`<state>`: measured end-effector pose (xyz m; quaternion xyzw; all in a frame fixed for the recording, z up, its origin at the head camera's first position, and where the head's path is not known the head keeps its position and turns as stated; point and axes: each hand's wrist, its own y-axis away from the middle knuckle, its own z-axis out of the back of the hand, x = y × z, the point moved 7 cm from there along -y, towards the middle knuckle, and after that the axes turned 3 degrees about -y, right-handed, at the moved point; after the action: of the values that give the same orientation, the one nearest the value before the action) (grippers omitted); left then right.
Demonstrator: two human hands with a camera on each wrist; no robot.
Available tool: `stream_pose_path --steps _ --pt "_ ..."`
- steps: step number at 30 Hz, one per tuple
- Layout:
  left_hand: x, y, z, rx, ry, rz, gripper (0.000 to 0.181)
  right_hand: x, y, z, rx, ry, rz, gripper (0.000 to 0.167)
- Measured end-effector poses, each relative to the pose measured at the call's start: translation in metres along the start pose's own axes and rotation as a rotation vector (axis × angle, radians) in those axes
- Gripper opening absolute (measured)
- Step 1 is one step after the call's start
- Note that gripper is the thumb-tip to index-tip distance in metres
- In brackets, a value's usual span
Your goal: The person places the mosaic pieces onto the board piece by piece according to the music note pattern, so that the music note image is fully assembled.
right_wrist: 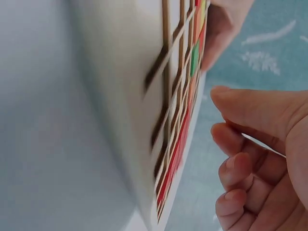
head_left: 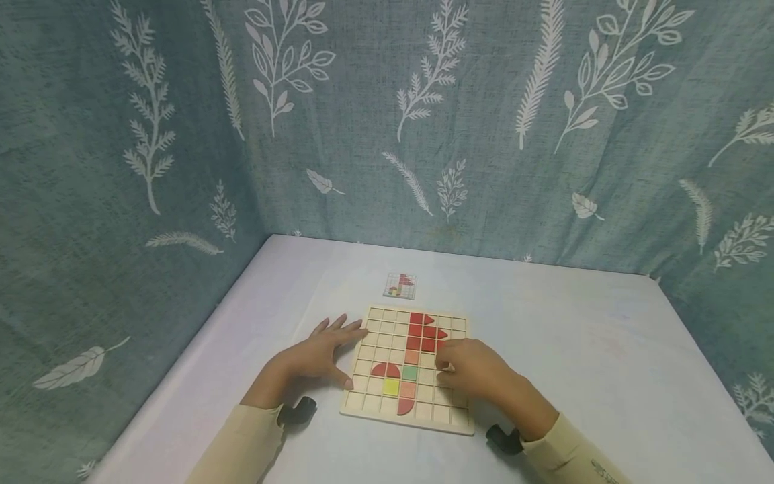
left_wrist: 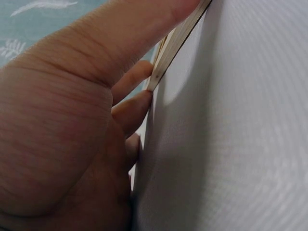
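A square wooden grid board (head_left: 443, 411) lies on the white table, coloured flat tiles set in its cells. Red tiles (head_left: 414, 331) and red triangles stand at its upper middle. Lower down are a green square (head_left: 410, 373), a yellow square (head_left: 392, 387), red quarter rounds (head_left: 378, 370) and orange-red pieces (head_left: 408, 390). My left hand (head_left: 317, 356) is spread at the board's left edge, thumb and fingertips touching it. Over the board's right side hovers my right hand (head_left: 478, 370), fingers loosely bent. In the right wrist view, nothing shows between thumb (right_wrist: 255, 108) and forefinger.
Behind the board lies a small picture card (head_left: 400, 286) showing a similar coloured pattern on a grid. A blue-green curtain (head_left: 363, 134) with white leaf prints hangs around the white table (head_left: 568, 349). Each wrist carries a small black camera (head_left: 297, 411).
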<state>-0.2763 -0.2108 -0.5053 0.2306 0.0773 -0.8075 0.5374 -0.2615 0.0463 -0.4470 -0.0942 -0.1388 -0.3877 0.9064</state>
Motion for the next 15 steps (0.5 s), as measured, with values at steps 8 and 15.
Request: stream_pose_path --steps 8,15 --pt "0.000 0.001 0.000 0.006 -0.001 -0.004 0.116 -0.034 0.030 0.011 0.012 -0.004 -0.110 0.011" --pt "0.001 -0.001 0.001 -0.001 0.005 -0.015 0.116 -0.061 0.058 0.020 -0.006 -0.019 -0.148 0.013"
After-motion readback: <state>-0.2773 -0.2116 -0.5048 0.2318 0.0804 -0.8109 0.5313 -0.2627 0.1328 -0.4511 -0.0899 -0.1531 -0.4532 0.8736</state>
